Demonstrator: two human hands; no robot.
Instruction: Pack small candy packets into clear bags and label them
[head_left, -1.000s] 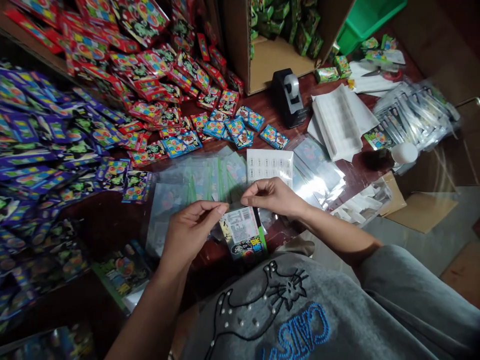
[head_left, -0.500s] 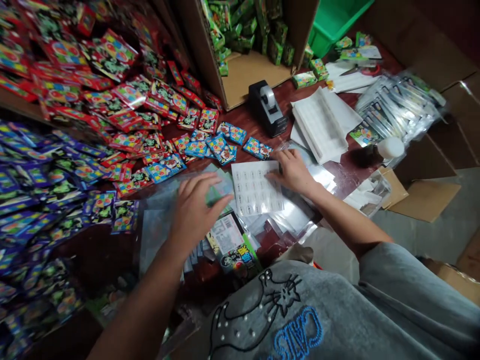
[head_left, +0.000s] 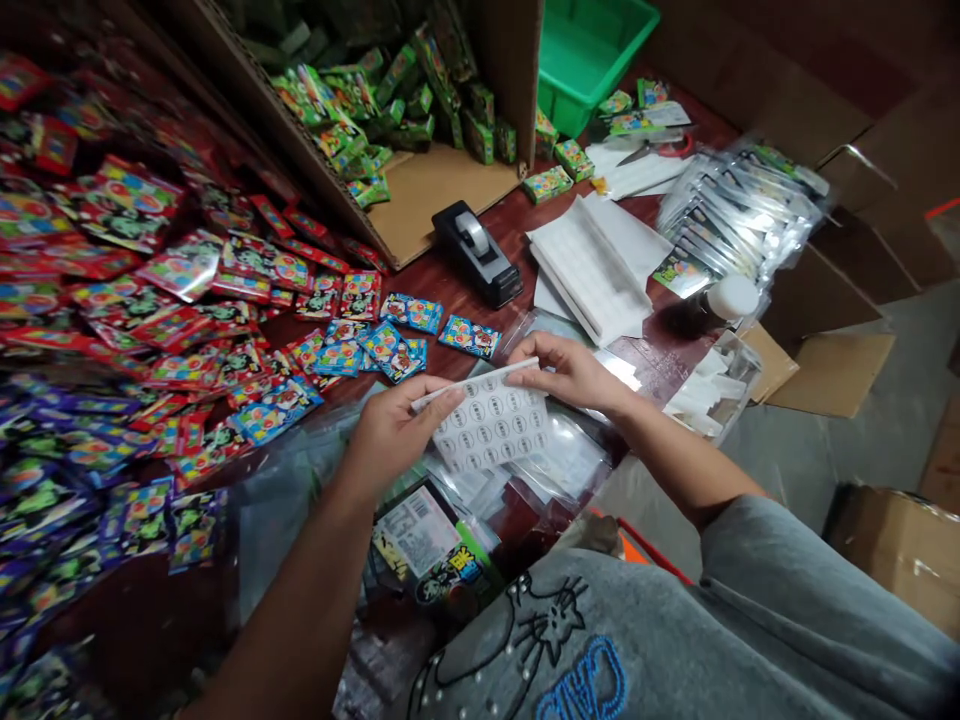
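A white sheet of round stickers (head_left: pixel 491 425) with dark print is raised off the table, its far edge folded over. My left hand (head_left: pixel 401 430) pinches its left corner between thumb and fingers. On the right corner, my right hand (head_left: pixel 562 370) has its thumb on top and fingers curled behind. Below the sheet lie clear plastic bags (head_left: pixel 570 450) and a black-and-green printed card (head_left: pixel 431 545) with a pale label. Several small blue packets (head_left: pixel 394 350) rest just beyond my left hand.
Red packets (head_left: pixel 150 290) and purple packets (head_left: pixel 67 480) are heaped at left. A cardboard box (head_left: pixel 442 195) holds green packets. A black tape dispenser (head_left: pixel 476 255), stacked white sheets (head_left: pixel 592 270), a white-capped bottle (head_left: pixel 731 298), bagged cards (head_left: pixel 742 220) and a green bin (head_left: pixel 592 60) stand beyond.
My left hand has gone from open beside the sticker sheet to gripping its left corner. Both hands now hold the sheet up, its far edge bent. The camera view has shifted right.
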